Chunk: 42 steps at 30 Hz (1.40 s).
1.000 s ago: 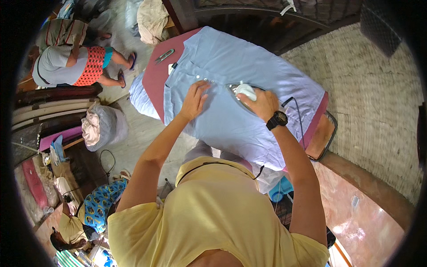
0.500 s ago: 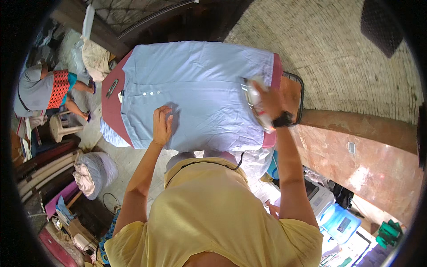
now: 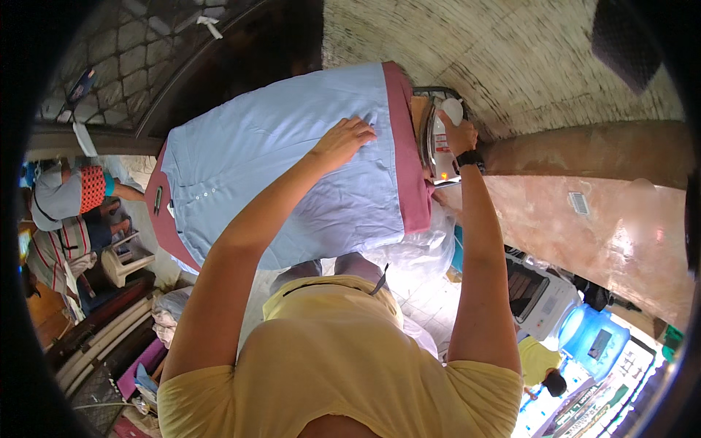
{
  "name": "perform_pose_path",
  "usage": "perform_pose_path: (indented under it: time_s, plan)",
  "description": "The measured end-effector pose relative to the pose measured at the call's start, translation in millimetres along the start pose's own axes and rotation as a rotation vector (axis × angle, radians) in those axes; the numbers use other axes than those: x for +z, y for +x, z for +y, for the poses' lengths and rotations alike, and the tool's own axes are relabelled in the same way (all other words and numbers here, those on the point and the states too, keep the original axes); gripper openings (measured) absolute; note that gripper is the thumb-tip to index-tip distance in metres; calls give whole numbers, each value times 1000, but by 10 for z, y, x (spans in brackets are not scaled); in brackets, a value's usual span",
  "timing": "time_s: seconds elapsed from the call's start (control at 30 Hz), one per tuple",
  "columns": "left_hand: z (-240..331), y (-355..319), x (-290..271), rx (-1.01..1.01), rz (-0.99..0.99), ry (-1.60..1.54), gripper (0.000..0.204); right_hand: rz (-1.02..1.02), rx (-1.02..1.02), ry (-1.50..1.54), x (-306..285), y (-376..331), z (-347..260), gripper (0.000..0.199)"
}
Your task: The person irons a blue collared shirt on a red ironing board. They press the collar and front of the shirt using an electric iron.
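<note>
A light blue shirt (image 3: pixel 277 168) lies spread flat over a pink-covered ironing board (image 3: pixel 409 175). My left hand (image 3: pixel 343 140) rests palm down on the shirt near the board's right end, fingers spread. My right hand (image 3: pixel 460 135), with a dark watch on the wrist, grips the handle of a white clothes iron (image 3: pixel 440 142). The iron stands tilted on its side at the board's right end, on a metal rest, off the shirt.
A clear plastic bag (image 3: pixel 416 255) hangs under the board. A seated person in a grey top (image 3: pixel 66 193) is at far left near a pale stool (image 3: pixel 124 259). A white appliance (image 3: pixel 540 296) and blue water jug (image 3: pixel 595 339) stand lower right beside a brick wall (image 3: pixel 511 66).
My right hand has carried the iron off the shirt to the rest at the board's right end. My left hand has slid right across the shirt. The view has swung left.
</note>
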<state>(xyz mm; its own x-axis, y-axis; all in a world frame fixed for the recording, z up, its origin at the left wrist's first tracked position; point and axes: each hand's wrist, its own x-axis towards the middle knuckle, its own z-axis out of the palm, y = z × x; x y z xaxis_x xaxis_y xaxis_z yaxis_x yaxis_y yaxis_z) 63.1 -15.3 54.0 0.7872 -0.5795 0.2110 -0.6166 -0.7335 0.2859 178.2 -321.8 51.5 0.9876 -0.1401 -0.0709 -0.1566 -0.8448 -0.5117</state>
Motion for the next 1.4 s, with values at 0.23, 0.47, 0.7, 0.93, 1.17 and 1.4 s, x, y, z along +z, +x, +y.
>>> perform_pose_path:
  time_s: [0.23, 0.47, 0.7, 0.93, 1.17, 1.4]
  plan:
    - [-111, 439, 267, -41, -304, -84, 31, -1, 94, 6, -114, -114, -36, 92]
    - [-31, 537, 122, -89, -392, -192, 20, 312, -157, 82, -202, -485, 83, 60]
    - [-22, 645, 220, -22, -285, -277, 19, 184, -606, 170, 753, -1474, -224, 31]
    - [39, 768, 257, -25, -296, -268, 22, 61, -283, 252, 977, -1696, -248, 30]
    - [102, 741, 333, 12, -211, -252, 20, -377, -64, 269, 624, -2382, 363, 40]
    - [430, 239, 798, -170, 263, -189, 40, 144, -377, 69, 345, -2170, -167, 32]
